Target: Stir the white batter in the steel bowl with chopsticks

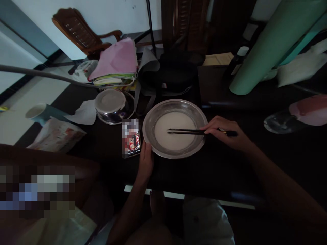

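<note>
A wide metal bowl point(175, 153) stands on the dark table, holding a smooth white liquid or batter point(176, 141). My left hand point(146, 158) grips the bowl's near-left rim, its fingertips partly hidden by the wall. Pinched in my right hand point(224, 132), at the bowl's right edge, is a pair of dark chopsticks point(185, 131). They lie almost level over the bowl, with their tips at the white surface near its middle. Just left of the bowl rests a phone point(131, 137) with a lit screen, partly blurred out, close to my left fingers.
An upturned metal bowl point(110, 101) sits behind the phone. Further left are a crumpled plastic bag point(57, 136) and a cup point(42, 114). A dark bag point(176, 80) lies behind the bowl, beside pink cloth point(116, 58). Rightward stand a green cylinder point(265, 51) and a bottle point(238, 59). Another person sits at left.
</note>
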`<state>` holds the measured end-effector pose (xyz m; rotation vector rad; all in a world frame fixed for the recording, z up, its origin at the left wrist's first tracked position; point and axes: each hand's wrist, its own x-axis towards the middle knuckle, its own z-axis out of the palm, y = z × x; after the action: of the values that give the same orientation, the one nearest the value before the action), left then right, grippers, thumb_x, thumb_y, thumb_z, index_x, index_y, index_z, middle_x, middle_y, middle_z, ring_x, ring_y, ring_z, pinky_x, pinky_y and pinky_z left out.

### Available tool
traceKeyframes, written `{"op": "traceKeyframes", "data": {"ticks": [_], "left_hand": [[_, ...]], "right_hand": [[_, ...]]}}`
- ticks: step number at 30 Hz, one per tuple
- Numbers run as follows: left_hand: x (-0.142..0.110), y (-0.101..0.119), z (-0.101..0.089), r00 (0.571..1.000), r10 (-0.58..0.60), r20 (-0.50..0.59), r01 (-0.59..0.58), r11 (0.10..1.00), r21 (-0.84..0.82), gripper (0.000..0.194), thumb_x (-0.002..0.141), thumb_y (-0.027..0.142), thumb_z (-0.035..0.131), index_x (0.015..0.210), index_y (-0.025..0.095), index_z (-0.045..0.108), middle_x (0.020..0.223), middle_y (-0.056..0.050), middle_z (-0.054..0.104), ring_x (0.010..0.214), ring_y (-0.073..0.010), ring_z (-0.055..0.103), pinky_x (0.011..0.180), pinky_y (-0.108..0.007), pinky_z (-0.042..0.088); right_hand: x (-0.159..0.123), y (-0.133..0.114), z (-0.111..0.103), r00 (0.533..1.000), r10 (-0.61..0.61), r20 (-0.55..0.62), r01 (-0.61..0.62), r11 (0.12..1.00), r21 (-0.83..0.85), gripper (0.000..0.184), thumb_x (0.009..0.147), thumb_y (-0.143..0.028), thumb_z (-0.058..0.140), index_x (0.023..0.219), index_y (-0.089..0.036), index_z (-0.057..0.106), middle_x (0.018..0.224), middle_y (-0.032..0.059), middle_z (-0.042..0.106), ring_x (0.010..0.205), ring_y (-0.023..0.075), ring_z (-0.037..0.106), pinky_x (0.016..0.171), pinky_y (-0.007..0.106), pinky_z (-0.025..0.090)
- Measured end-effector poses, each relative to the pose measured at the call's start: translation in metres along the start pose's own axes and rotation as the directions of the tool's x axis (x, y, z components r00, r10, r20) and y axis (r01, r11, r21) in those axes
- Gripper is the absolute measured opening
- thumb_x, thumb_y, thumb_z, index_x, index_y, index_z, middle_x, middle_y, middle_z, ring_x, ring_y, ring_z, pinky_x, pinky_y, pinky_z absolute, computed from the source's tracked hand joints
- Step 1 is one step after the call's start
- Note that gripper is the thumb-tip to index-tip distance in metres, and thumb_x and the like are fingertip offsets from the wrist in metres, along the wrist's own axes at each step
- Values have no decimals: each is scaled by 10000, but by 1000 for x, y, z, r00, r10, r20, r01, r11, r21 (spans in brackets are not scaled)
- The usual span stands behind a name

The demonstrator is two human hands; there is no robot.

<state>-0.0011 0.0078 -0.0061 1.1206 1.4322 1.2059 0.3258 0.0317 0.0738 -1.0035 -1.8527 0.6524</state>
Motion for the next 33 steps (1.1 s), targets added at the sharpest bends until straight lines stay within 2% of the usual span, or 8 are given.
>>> {"op": "traceKeyframes", "data": {"ticks": [5, 10, 16, 21, 24, 27, 30, 33], "left_hand": [[-1, 1, 0, 1000, 12, -21, -12, 1000, 14, 536, 1017, 588, 549, 1395, 227, 671, 1544, -114, 625, 1549, -320, 461, 1316, -457, 320], [0, 5, 3, 1000, 19, -20, -19, 1000, -23, 563, 1014, 600, 535, 1419, 226, 650, 1494, -111, 662, 1505, -314, 515, 1294, -455, 358], [0, 2, 2, 1000, 3, -25, -3, 1000, 1, 521, 1011, 573, 559, 1386, 231, 679, 1526, -113, 643, 1549, -329, 461, 1311, -478, 332], [0, 3, 2, 1000, 25, -20, -24, 999, 24, 535, 1013, 583, 550, 1389, 222, 671, 1527, -116, 641, 1545, -324, 468, 1312, -460, 331], [1, 4, 3, 1000, 28, -13, -28, 1000, 6, 542, 1014, 585, 542, 1401, 225, 663, 1533, -117, 635, 1554, -318, 458, 1307, -454, 340], [0, 5, 3, 999, 29, -27, -28, 1000, 3, 536, 1018, 580, 530, 1393, 222, 668, 1530, -119, 636, 1554, -324, 457, 1311, -472, 332], [0, 6, 3, 999, 42, -22, -42, 999, 11, 503, 1020, 549, 547, 1372, 215, 680, 1540, -119, 631, 1582, -322, 415, 1313, -458, 330], [-1, 5, 3, 1000, 29, -1, -29, 999, -14, 515, 1028, 551, 531, 1404, 223, 658, 1544, -117, 629, 1574, -318, 428, 1306, -460, 342]], "right_hand": [[-1, 2, -8, 991, 52, -122, -46, 998, 47, 334, 1027, -396, 634, 751, -282, 784, 795, 31, 804, 740, 213, 737, 667, 392, 584], [-1, -1, -3, 999, 28, -14, -28, 1000, 11, 254, 1007, -401, 661, 827, -303, 813, 881, 32, 840, 802, 226, 744, 737, 419, 609], [-2, 2, -7, 992, 49, -118, -49, 999, 10, 311, 1024, -382, 634, 766, -291, 783, 824, 29, 817, 764, 214, 741, 696, 399, 590], [-1, -1, -4, 1000, 17, -13, -17, 1000, 8, 248, 1004, -353, 656, 812, -301, 806, 876, 25, 839, 789, 222, 746, 740, 418, 614], [0, -1, -4, 999, -11, -45, 10, 999, -34, 179, 984, -317, 685, 859, -292, 810, 923, 23, 846, 838, 217, 759, 779, 406, 611], [-1, -1, -7, 995, 33, -90, -33, 999, 5, 290, 1021, -340, 637, 779, -274, 782, 826, 27, 817, 761, 205, 752, 690, 374, 588], [-1, -2, -5, 998, 21, -51, -19, 999, 38, 323, 1033, -374, 622, 769, -285, 786, 804, 25, 815, 734, 208, 742, 679, 388, 584], [0, -2, -1, 999, -33, -5, 33, 999, 3, 198, 994, -351, 685, 854, -309, 818, 901, 23, 845, 814, 225, 756, 761, 424, 604]]}}
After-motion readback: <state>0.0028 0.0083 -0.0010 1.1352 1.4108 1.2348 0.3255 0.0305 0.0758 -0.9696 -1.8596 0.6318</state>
